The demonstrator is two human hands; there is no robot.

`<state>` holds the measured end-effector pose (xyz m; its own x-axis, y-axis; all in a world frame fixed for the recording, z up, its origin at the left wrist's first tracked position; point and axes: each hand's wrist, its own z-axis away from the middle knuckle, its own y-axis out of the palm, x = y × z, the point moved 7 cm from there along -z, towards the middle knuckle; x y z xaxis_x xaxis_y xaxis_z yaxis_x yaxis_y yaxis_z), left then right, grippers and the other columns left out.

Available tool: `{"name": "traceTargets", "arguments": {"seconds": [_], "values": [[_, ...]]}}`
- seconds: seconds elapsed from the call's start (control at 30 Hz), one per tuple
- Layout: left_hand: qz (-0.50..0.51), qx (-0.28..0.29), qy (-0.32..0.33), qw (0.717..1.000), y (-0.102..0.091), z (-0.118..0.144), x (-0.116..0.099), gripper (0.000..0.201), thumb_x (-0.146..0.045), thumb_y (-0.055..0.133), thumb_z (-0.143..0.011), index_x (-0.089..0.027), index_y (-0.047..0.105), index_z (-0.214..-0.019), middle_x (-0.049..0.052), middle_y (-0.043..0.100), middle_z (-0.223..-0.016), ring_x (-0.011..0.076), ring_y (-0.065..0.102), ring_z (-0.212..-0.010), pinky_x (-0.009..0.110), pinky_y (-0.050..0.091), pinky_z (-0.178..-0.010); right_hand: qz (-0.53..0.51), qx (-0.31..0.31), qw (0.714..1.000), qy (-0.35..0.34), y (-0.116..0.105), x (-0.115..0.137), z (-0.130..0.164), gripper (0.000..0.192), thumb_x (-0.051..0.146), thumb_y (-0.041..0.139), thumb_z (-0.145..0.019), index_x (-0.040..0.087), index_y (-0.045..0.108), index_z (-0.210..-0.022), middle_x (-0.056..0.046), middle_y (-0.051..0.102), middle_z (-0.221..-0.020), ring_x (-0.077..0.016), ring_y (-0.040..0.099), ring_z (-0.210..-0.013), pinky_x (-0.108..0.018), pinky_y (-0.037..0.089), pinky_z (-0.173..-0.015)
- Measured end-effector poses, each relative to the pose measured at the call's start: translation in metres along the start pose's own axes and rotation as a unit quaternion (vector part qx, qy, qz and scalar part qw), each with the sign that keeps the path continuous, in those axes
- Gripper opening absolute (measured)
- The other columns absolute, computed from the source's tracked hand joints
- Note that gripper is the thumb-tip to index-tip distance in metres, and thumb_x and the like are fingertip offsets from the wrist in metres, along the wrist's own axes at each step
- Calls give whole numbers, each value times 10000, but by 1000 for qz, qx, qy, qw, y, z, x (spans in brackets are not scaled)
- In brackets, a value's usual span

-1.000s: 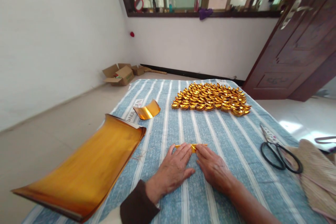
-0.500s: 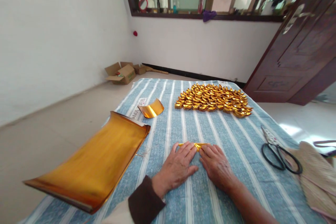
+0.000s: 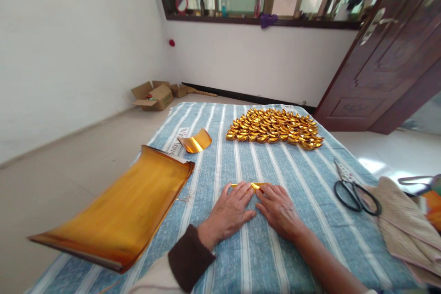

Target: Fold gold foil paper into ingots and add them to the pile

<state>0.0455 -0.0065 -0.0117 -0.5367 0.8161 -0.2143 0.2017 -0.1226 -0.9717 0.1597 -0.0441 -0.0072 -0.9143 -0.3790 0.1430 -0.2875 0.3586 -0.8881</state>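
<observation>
A narrow folded strip of gold foil paper (image 3: 255, 186) lies on the striped cloth, mostly covered by my fingers. My left hand (image 3: 230, 211) rests flat over its left part, fingers stretched forward and thumb out to the side. On its right part press the fingertips of my right hand (image 3: 278, 207), also laid out flat. Only the middle of the strip and its thin far edge show. Left of my hands is a large stack of gold foil sheets (image 3: 120, 206), curling at the ends. Beyond it lies a smaller curved piece of gold foil (image 3: 197, 141).
Many folded gold paper ingots (image 3: 274, 128) stand in rows at the table's far side. Black-handled scissors (image 3: 356, 195) lie to the right, beside a beige ribbed cloth (image 3: 408, 225). A cardboard box (image 3: 155, 96) sits on the floor, and a dark door (image 3: 379, 64) stands at the right.
The view has shifted slightly to the right. My right fingers have eased a little on the strip, while both hands stay on it.
</observation>
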Motion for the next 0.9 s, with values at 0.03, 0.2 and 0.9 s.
{"name": "traceTargets", "arguments": {"seconds": [0.03,0.2,0.9], "values": [[7,0,-3,1000,0,0,0,527,-472,434,-949,-224,397,-1412,101,437,-1485,258,338,-1392,523,218,-1124,-2,0,1000,2,0,0,-1,259,223,556,-909,203,586,-1166,-83,637,-1106,-248,550,-1055,-416,431,-900],[58,-13,-18,998,-8,-5,4,449,-353,491,-936,-213,452,-1360,102,499,-1434,246,415,-1341,507,267,-1110,-4,1,1000,6,-3,0,-2,211,224,563,-910,210,602,-1117,-86,635,-1092,-250,547,-1063,-416,439,-899],[121,148,-241,951,-15,-83,46,89,-159,720,-534,-161,699,-620,-12,612,-557,148,572,-575,231,394,-527,-30,-21,999,-14,-8,4,-3,147,203,583,-881,181,619,-1023,-90,637,-1004,-249,567,-1011,-409,475,-854]]}}
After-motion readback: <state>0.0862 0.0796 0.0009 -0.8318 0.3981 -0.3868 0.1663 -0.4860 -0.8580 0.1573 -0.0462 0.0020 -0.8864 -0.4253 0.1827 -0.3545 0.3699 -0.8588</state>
